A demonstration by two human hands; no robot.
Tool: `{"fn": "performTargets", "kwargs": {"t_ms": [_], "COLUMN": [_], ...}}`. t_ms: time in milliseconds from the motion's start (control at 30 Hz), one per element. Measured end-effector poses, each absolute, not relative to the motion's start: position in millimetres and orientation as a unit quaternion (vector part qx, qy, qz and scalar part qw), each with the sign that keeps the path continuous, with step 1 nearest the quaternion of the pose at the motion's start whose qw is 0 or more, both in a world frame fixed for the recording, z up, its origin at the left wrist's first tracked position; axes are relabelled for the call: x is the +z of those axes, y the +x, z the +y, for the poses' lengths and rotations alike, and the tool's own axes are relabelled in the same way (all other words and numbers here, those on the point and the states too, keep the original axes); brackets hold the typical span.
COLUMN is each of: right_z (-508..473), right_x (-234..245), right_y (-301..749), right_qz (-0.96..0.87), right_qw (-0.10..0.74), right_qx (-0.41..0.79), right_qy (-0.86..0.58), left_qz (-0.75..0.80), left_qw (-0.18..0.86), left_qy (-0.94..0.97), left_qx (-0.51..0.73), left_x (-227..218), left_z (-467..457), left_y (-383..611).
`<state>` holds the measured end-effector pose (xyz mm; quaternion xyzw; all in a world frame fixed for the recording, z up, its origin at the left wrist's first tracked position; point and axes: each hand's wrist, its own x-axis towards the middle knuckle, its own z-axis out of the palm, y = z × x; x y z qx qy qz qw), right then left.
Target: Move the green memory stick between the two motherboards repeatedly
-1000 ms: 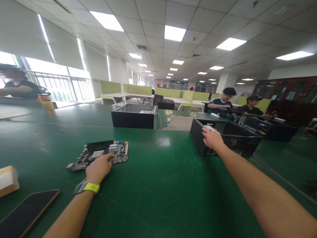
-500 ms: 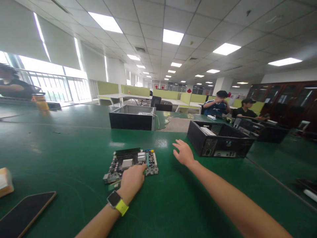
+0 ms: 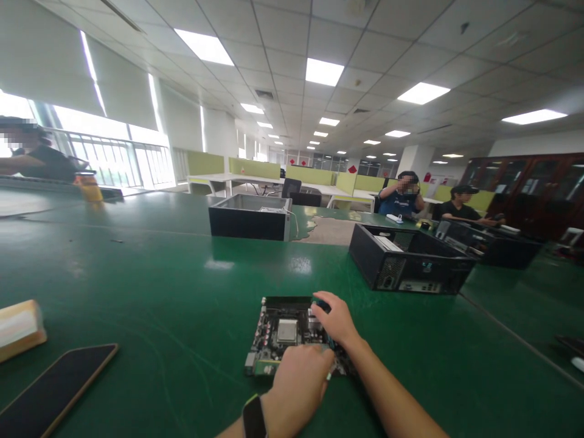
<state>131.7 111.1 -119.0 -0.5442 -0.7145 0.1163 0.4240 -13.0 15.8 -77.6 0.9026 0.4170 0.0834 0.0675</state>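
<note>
A motherboard [image 3: 269, 331] lies flat on the green tabletop in front of me, with a square silver processor [image 3: 287, 331] near its middle. My left hand [image 3: 303, 374], wearing a watch, is closed over the board's near edge, its fingertips partly hidden. A narrow green circuit strip [image 3: 267, 367] shows beside this hand at the near edge; I cannot tell whether it is a separate piece. My right hand [image 3: 337, 319] reaches over the board's far right part, thumb and fingers apart. The board's right side is mostly covered by my hands.
An open black computer case [image 3: 410, 267] stands at the right, another case [image 3: 249, 222] farther back. A phone [image 3: 59, 389] and a pale block-shaped object [image 3: 20, 328] lie at the left. People sit at the far right and far left. Another case [image 3: 488, 243] stands beyond the right one.
The motherboard has moved right and nearer to me along with my left hand, and turned slightly. My right hand has come down from beside the case to the board.
</note>
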Motion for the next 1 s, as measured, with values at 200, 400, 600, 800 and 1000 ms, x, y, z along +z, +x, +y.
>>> {"fn": "performTargets", "kwargs": {"t_ms": [200,400,600,800,1000], "right_z": [115.8,114.3,109.8,106.2,105.5], "right_x": [-128.0,-127.4,-122.8,-118.6,-118.3], "right_y": [135.0,134.4,134.8,133.1,132.9], "right_qz": [-0.707,-0.742,-0.747,-0.755,-0.759], "right_qw": [0.423,0.355,0.341,0.317,0.301], "right_qx": [0.129,0.124,0.132,0.128,0.124], "right_qy": [-0.552,-0.555,-0.555,-0.559,-0.564], "left_qz": [0.48,0.623,0.63,0.629,0.623], "left_qw": [0.072,0.042,0.071,0.069,0.082], "left_qy": [0.851,0.762,0.761,0.758,0.763], "left_qx": [0.201,0.174,0.135,0.156,0.156], "left_x": [-53.9,-55.3,-66.6,-68.2,-69.7], "left_z": [58.8,110.3,121.1,121.1,121.6], "left_y": [-47.3,-107.0,-118.0,-114.4,-112.7]}}
